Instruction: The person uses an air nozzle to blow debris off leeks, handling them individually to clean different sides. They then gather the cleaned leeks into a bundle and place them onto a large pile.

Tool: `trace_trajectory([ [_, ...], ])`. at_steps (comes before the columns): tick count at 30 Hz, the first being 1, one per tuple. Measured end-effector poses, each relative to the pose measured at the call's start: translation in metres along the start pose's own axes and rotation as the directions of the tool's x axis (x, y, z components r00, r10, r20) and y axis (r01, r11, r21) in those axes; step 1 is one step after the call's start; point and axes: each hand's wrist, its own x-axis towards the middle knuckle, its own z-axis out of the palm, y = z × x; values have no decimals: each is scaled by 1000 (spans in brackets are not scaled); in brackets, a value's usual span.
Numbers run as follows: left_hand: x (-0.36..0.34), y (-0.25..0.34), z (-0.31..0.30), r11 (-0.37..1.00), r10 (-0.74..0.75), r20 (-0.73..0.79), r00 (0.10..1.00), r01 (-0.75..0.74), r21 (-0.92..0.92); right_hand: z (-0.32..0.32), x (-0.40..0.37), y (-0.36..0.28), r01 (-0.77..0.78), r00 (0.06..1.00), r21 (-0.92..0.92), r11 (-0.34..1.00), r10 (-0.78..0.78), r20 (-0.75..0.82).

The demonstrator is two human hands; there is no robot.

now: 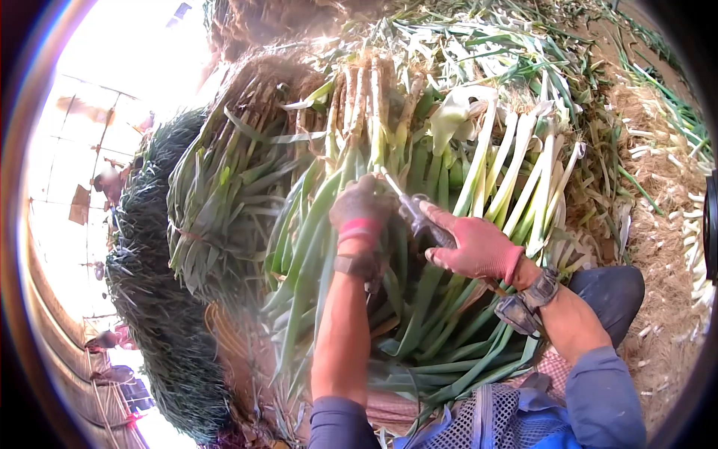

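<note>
Long green onions with pale stalks [490, 153] lie across the middle, roots toward the top and green leaves [430, 307] toward the person. My left hand [362, 203], in a dirty glove with a pink cuff, is closed round the stalk of one onion. To its right my right hand [475, 245], in a pink glove, grips a dark-handled tool [419, 215] whose thin metal tip reaches up to the stalk beside my left hand. Unpeeled brownish stalks [359, 97] stand above my left hand; whiter ones lie to the right of the tool.
A tall heap of dark green leaves [161, 277] rises at the left. Stripped leaves [486, 49] are piled at the top. Cut root ends and scraps [651, 224] cover the ground at the right. Other people are partly visible at the far left.
</note>
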Motion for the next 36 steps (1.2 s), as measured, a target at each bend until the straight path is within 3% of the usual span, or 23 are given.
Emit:
trace_trajectory([
  [2, -2, 4, -2, 1000, -2, 5, 1000, 2, -21, -4, 3, -5, -48, 999, -17, 999, 48, 23],
  [4, -3, 3, -2, 1000, 1, -12, 1000, -1, -23, -12, 17, -8, -113, 994, 78, 991, 112, 15],
  [8, -4, 2, 1, 999, 37, -32, 999, -36, 19, -14, 54, 7, -71, 993, -29, 997, 68, -96],
  [9, -5, 4, 0, 998, 34, -32, 999, -33, 46, -26, 60, -2, -156, 987, -26, 987, 155, -31],
  [12, -3, 13, 0, 994, 16, -23, 1000, -14, 108, -33, 92, 8, -137, 984, -74, 988, 128, -121],
  [16, 0, 18, 2, 985, -4, 1, 1000, 4, 171, -55, 129, 5, -199, 976, -120, 973, 186, -114],
  [18, 2, 18, 7, 984, -7, -12, 1000, 9, 180, -54, 152, 10, -132, 977, -163, 978, 101, -187],
  [20, 5, 16, 9, 982, -10, -25, 1000, 14, 191, -58, 168, 9, -154, 980, -164, 974, 130, -150],
  [26, 10, 20, 10, 973, 4, -28, 1000, 3, 229, -52, 188, 10, -219, 951, -207, 954, 160, -266],
  [32, 14, 25, -5, 986, -75, 81, 994, 62, 157, -48, 148, 15, -244, 951, -158, 957, 203, -235],
  [34, 14, 27, -6, 981, -172, 271, 947, 138, 138, -47, 132, 16, -231, 961, -115, 966, 208, -184],
  [36, 9, 29, -7, 978, -177, 310, 934, 132, 160, -37, 117, 23, -199, 963, -178, 964, 159, -216],
])
